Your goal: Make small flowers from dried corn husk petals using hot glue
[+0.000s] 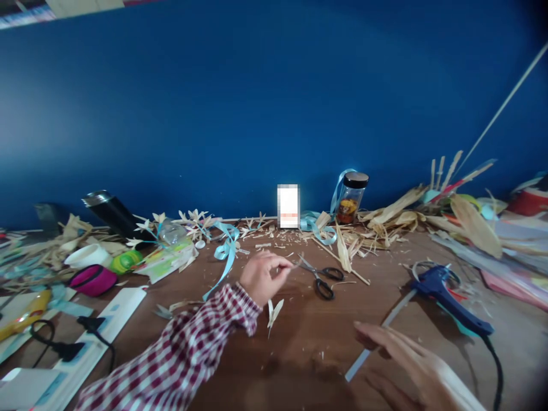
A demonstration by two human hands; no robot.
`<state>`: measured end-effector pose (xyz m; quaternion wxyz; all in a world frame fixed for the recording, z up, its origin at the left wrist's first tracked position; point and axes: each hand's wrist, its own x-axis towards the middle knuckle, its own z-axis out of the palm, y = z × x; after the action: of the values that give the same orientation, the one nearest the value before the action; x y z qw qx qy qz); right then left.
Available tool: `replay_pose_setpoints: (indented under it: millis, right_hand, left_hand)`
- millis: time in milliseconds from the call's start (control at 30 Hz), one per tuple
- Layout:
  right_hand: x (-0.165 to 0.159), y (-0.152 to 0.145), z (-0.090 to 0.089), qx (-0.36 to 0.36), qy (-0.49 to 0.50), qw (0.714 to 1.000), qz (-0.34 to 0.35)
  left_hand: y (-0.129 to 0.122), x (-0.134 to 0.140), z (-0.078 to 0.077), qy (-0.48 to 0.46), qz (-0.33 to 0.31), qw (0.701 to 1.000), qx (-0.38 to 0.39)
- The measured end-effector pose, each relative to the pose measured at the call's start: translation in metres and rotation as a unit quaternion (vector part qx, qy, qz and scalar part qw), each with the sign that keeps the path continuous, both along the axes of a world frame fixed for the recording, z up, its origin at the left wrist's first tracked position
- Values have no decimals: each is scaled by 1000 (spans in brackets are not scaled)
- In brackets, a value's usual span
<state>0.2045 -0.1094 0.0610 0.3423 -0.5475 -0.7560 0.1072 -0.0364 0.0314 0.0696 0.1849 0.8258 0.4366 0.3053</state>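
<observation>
My left hand (266, 278), in a checked sleeve, is closed in a pinch beside the tips of black-handled scissors (324, 278). Whatever sits between thumb and forefinger is too small to make out. Below that hand a small pale husk flower piece (274, 314) lies on the table. At lower right my right hand (413, 359) is open, its fingers stretched out over a long translucent glue stick (358, 364). That stick runs up to a blue glue gun (454, 299) lying on its side; whether my fingers touch the stick I cannot tell.
A white power strip (122, 311) with black plugs lies at left. Behind it are a magenta pouch (93, 279) and a black tumbler (115, 212). Blue ribbon (226, 251), a lidded jar (350, 198) and dried husks (394, 214) line the blue partition. The glue gun's cord (499, 365) trails right.
</observation>
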Motion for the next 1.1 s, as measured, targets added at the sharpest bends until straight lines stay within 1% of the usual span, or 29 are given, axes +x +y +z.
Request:
replay_pose_setpoints:
  millis: [33,67,100,133,200,233,300,400,500,600,667,733,833,933,967,1033,1100]
  right_hand:
    - [-8,2,2,-43,54,998,5]
    - [-16,4,4,-91,113,989,18]
    - [-24,7,5,-136,173,975,42]
    - [-31,9,5,-174,232,955,56]
    - [-44,15,4,-228,324,916,70]
    - [-49,17,4,-243,351,902,69]
    - [-57,21,2,-250,369,893,59]
    - [-63,24,-1,-227,349,907,60]
    - [-66,26,-4,-187,281,940,58]
    - [-68,30,-7,-133,208,967,54]
    - [-69,33,-8,-100,184,976,53]
    - [-70,36,-7,-82,173,980,53]
    - [-74,39,-4,-104,178,976,65]
    - [-79,42,-3,-139,203,966,78]
    - [-80,42,-5,-143,212,964,79]
    - [-81,45,-9,-141,227,961,70]
    - [-80,46,-16,-132,240,960,54]
  left_hand:
    - [-16,5,5,-71,-15,995,-67]
    - [-31,10,7,-124,-27,983,-132]
    - [-46,14,8,-158,-26,970,-184]
    - [-59,18,8,-178,-30,959,-219]
    - [-78,23,2,-224,-28,939,-260]
    - [-84,23,-3,-239,-30,931,-274]
    - [-91,22,-11,-257,-13,923,-284]
    - [-94,18,-19,-267,8,920,-288]
    - [-97,16,-24,-263,46,915,-304]
    - [-98,19,-29,-282,85,894,-339]
    - [-98,21,-32,-310,95,877,-354]
    - [-97,22,-35,-328,95,871,-354]
    - [-96,21,-35,-330,98,877,-336]
    - [-98,17,-35,-305,104,891,-320]
    - [-99,15,-35,-285,107,900,-312]
    - [-102,9,-39,-226,108,930,-270]
    - [-104,-1,-44,-157,110,963,-188]
